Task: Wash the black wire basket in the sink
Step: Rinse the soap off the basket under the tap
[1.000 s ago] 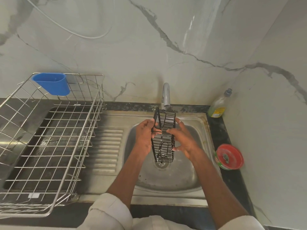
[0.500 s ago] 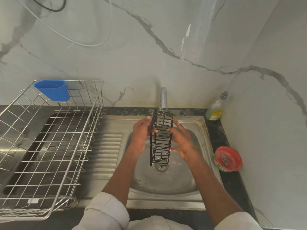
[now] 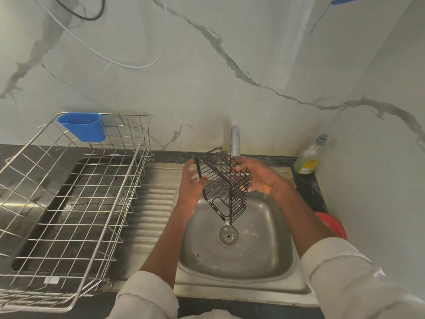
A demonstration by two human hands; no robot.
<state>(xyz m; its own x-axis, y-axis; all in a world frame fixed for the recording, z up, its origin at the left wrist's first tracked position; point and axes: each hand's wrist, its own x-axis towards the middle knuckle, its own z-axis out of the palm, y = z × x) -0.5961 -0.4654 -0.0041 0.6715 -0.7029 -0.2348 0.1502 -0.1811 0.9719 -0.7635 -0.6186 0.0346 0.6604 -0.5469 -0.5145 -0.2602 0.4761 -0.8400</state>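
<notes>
The black wire basket [image 3: 224, 187] is held tilted above the steel sink [image 3: 271, 254], right under the tap [image 3: 235, 141]. Its lower corner points down toward the drain [image 3: 228, 236]. My left hand [image 3: 192, 185] supports the basket's left side from below, fingers spread against the wires. On the right side, my right hand [image 3: 259, 177] grips it with the fingers on the upper wires. A thin stream of water seems to run down past the basket to the drain.
A large steel dish rack [image 3: 76, 203] with a blue cup [image 3: 84, 126] hooked on it fills the draining board on the left. A soap bottle [image 3: 309, 157] stands at the sink's back right corner. A red lid [image 3: 333, 224] lies on the right counter. The marble wall is close behind.
The basket has turned from upright and edge-on to tilted, with its open face showing. Both hands have shifted around it and spread wider. The camera view has dropped slightly.
</notes>
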